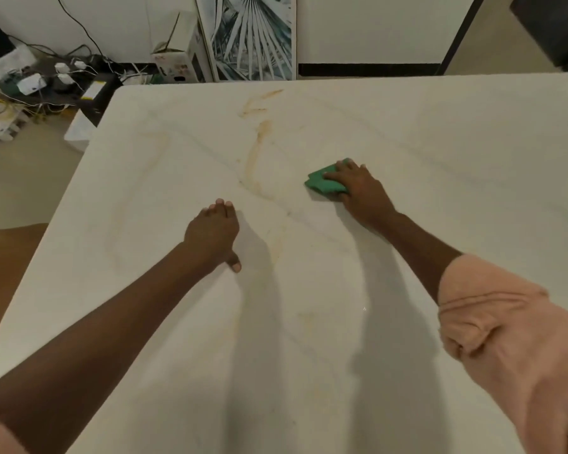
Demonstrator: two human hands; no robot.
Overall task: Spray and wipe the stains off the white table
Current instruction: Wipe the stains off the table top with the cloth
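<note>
Seen from above, a person leaned over a white table [440, 142] that filled most of the view, both bare arms reaching forward from the 6 o'clock edge. A rolled-up pink sleeve [505, 339] covered the upper right arm at 4 o'clock.

Nearest, just left of centre, the left hand [212, 235] rested on the tabletop with nothing in it, fingers together and curved down onto their tips, thumb pointing back toward the body. It probably served as a brace, taking the person's weight while the other arm stretched out.

A little farther, toward 1 o'clock from centre, the right hand [358, 190] lay flat with fingers slightly spread, pressing a folded green cloth [322, 183] against the surface. The cloth stuck out to the left of the fingers, likely so its leading edge could sweep toward the marks beside it.

The stains [259, 149] were pale orange-brown smears. The strongest ran as a wavering line from between the hands up toward 12 o'clock, ending in darker streaks near the far edge. Fainter yellowish rings lay at 9 o'clock and nearer the body. By the look of it, much wiping remained. No spray bottle was visible.

Beyond the table, at 10 o'clock, tangled cables and chargers [36, 83] covered the floor; a cardboard box [177, 60] and a framed palm-leaf picture [250, 37] leaned against the wall at 12 o'clock.
</note>
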